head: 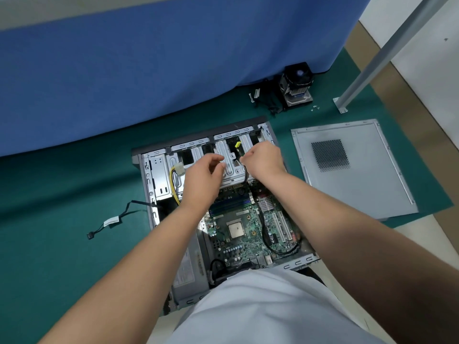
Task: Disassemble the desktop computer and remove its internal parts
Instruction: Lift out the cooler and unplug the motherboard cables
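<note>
I am kneeling or standing over a green mat (74,194) on the floor, looking down my two bare forearms. At the mat's left side a loose black cable (111,220) lies by itself, already pulled free. Just to its right, in the middle of the mat, the desktop computer (154,184) lies on its side with its cover off. My left hand (202,176) hovers over the metal drive cage (231,167) near the case's far edge, fingers loosely curled and, as far as I can see, holding nothing. A yellow and black wire bundle (175,181) runs beside that wrist. My right hand (264,158) is curled, its fingertips seeming to pinch a thin black lead (244,173) at the cage; the grip itself is partly hidden. Nearer me the motherboard (248,224) is still mounted, its processor socket bare, and the power supply (190,269) sits in the near left corner.

To the right, the grey side panel (357,170) lies flat, just apart from the case. At the mat's far edge the removed cooler fan (296,85) stands with small screws (315,108) nearby.

I judge the job roughly half done: cover, cooler and one cable are out; board, supply, cage and wiring remain. Open mat lies left; the blue wall (149,70) and a metal post (372,58) hem in the far side.
</note>
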The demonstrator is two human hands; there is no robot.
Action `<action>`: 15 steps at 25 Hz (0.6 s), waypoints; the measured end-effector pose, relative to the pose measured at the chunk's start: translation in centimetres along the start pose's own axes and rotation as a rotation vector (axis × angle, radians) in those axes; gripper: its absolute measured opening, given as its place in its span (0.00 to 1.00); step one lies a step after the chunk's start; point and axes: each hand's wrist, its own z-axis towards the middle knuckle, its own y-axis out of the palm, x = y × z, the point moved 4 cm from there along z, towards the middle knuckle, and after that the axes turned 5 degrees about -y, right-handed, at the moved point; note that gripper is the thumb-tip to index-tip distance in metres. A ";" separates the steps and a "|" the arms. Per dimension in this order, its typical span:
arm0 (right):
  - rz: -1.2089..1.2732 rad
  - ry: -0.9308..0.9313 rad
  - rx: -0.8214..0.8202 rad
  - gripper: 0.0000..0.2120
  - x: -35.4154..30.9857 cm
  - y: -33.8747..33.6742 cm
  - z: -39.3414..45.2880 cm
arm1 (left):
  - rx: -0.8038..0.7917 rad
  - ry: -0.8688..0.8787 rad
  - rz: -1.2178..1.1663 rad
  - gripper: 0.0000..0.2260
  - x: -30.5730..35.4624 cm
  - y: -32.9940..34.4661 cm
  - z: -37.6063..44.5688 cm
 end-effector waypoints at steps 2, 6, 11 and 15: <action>0.002 0.009 -0.016 0.09 -0.3 0.2 0.1 | -0.030 -0.020 0.062 0.09 1.0 0.0 2.1; 0.025 0.037 -0.007 0.14 -0.2 0.4 0.2 | -0.118 -0.028 0.306 0.11 3.7 1.2 6.5; 0.047 0.053 -0.005 0.19 0.5 0.9 0.4 | -0.291 -0.092 0.700 0.12 5.5 3.3 9.7; 0.038 -0.021 0.009 0.15 0.5 1.2 0.4 | -0.349 -0.048 0.804 0.10 5.9 3.1 10.8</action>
